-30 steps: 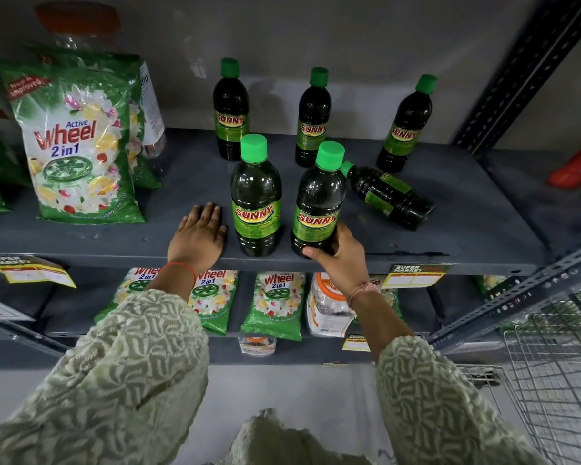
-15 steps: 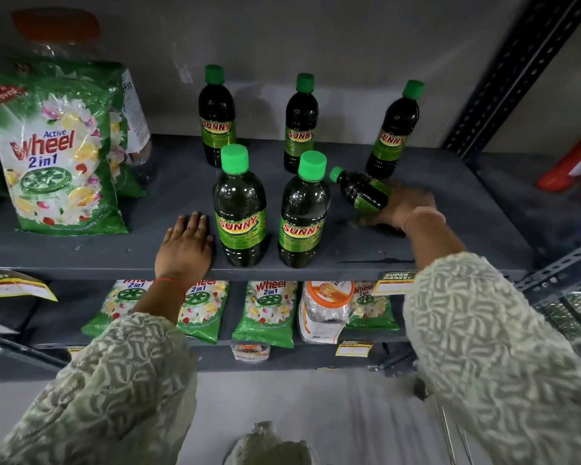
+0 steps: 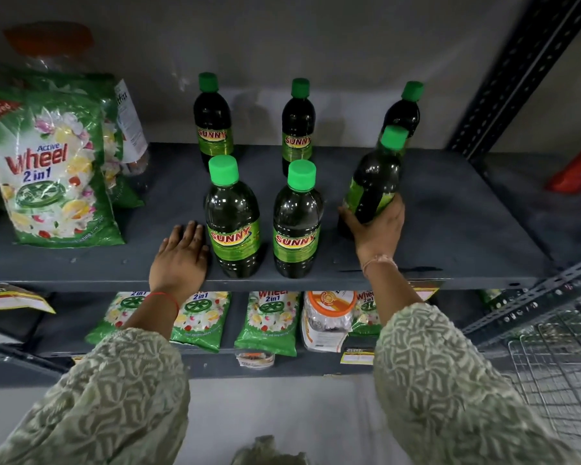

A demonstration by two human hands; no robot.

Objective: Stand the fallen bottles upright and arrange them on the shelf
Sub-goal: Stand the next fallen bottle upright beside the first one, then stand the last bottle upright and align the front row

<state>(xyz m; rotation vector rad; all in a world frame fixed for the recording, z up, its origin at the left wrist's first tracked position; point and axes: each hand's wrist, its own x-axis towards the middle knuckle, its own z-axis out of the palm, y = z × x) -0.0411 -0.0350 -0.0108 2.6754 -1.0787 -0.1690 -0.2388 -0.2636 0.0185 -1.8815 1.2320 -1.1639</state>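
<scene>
Dark green Sunny bottles with green caps stand on the grey shelf (image 3: 450, 229). Three stand at the back: left (image 3: 213, 122), middle (image 3: 297, 124) and right (image 3: 404, 110). Two stand in front: one at the left (image 3: 232, 219), one at the middle (image 3: 297, 223). My right hand (image 3: 376, 226) grips a sixth bottle (image 3: 374, 176) by its lower part, nearly upright and leaning a little, just right of the front pair. My left hand (image 3: 180, 256) lies flat on the shelf's front edge, beside the front left bottle, holding nothing.
Green Wheel detergent bags (image 3: 52, 169) stand at the shelf's left, with a clear jar behind them. More Wheel packs (image 3: 269, 320) and a jar lie on the lower shelf. A wire basket (image 3: 557, 374) is at the lower right, and a red object (image 3: 577, 169) at the far right.
My right hand let go of the front middle bottle, reached to the fallen bottle lying on the right, gripped it and raised it to nearly upright. My left hand stayed put.
</scene>
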